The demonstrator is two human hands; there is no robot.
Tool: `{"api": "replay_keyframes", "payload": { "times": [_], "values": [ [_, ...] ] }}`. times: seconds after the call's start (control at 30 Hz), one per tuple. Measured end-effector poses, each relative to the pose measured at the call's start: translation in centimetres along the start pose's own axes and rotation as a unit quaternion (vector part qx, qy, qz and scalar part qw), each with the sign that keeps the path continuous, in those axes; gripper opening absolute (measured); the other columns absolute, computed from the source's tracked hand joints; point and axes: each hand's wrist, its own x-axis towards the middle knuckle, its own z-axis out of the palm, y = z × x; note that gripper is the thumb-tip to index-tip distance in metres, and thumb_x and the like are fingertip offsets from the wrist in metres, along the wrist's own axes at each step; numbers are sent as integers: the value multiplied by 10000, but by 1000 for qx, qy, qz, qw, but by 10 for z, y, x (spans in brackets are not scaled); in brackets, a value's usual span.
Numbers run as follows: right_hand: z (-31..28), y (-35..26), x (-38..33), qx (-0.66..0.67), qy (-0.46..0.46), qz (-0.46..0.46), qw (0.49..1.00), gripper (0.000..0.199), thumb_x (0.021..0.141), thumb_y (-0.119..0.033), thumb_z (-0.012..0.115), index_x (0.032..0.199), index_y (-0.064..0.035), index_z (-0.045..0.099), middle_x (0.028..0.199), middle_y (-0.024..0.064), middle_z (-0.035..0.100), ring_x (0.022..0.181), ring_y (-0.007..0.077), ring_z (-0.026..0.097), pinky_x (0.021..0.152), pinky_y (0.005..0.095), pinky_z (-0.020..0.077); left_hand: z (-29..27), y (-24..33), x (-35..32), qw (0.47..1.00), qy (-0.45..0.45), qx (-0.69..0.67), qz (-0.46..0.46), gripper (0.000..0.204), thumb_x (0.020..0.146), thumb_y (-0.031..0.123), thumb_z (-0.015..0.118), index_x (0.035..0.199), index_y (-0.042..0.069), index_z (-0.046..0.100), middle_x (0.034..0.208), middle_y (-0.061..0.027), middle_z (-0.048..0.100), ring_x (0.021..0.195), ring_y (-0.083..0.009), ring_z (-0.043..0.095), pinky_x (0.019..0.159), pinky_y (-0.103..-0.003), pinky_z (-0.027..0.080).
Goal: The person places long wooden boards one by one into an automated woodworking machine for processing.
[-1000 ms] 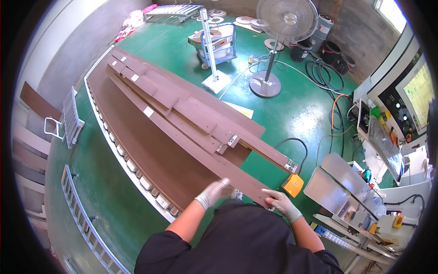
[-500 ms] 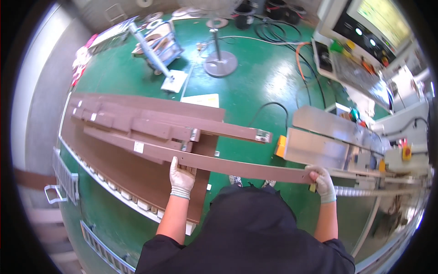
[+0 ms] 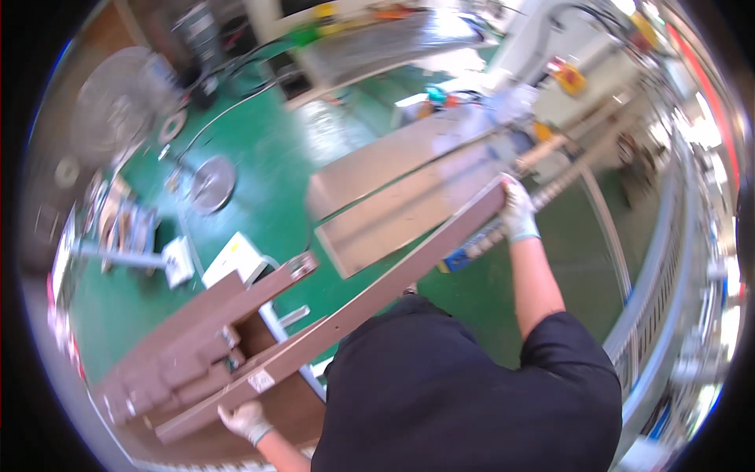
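Note:
A long, narrow brown board [image 3: 370, 303] with a white label near its lower-left end runs diagonally across in front of me. My right hand [image 3: 517, 208], in a pale glove, is closed round its upper-right end. Further down, my gloved left hand [image 3: 245, 421] grips the lower edge near the label, its thumb on the near face and its other fingers partly hidden. Beyond the left hand lie more brown boards [image 3: 169, 366] in a pile, some labelled. The right end of the held board reaches beside a machine's flat metal bed [image 3: 393, 224].
A floor fan's round base [image 3: 212, 185] and a loaded trolley [image 3: 130, 228] stand on the green floor at the left. Cables trail near the fan. A metal-topped worktable [image 3: 377, 51] is at the back. A long grey machine frame [image 3: 653, 259] curves along the right.
My view has turned right. The board has swung from nearly level to a steep diagonal, right end farther away. Both hands still hold it, the left now nearer its left end.

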Motion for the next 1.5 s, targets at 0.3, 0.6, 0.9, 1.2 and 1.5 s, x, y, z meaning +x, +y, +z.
{"api": "replay_keyframes", "payload": {
  "times": [0.3, 0.6, 0.9, 1.2, 1.5],
  "values": [
    [92, -38, -44, 141, 144, 0, 980, 393, 978, -87, 667, 1332, -84, 495, 1112, 45, 605, 987, 178, 623, 868, 365, 557, 69, -12, 65, 995, -28, 95, 12, 558, 1000, 365, 544, 1345, -55, 668, 1387, -203, 685, 1316, -407, 614, 1148, -533, 447],
    [141, 12, -82, -68, -76, 86, 991, 885, 999, -272, 719, 1672, 39, 236, 1751, 243, 238, 1608, 306, 282, 1279, 375, 272, 132, -93, 92, 986, -103, 63, -112, 437, 1135, 304, 459, 1331, -55, 613, 1319, -193, 696, 1206, -341, 677, 1056, -478, 556],
    [144, 3, -29, -389, -114, 37, 914, 976, 978, -413, 713, 1636, 119, 228, 1696, 422, 117, 1632, 452, 105, 1324, 379, 152, 187, -140, 104, 958, -153, 194, -146, 307, 1111, 265, 512, 1208, 11, 653, 1132, -94, 705, 1088, -257, 652, 1073, -405, 518],
    [178, 1, -42, -437, -147, 44, 886, 876, 1020, -394, 662, 1618, 111, 268, 1705, 405, 104, 1600, 476, 198, 1300, 401, 229, 158, -137, 152, 948, -214, 180, -152, 331, 1110, 255, 491, 1258, -1, 640, 1221, -84, 694, 1166, -249, 634, 1099, -392, 490],
    [184, 24, -64, -234, -145, 100, 956, 821, 1027, -83, 601, 1695, 17, 133, 1741, 301, -197, 1189, 218, 691, 1094, 337, 515, 173, -148, 110, 935, -222, 212, -176, 318, 1106, 269, 507, 1233, 21, 659, 1191, -68, 704, 1139, -246, 642, 1021, -390, 512]
  ]
}}
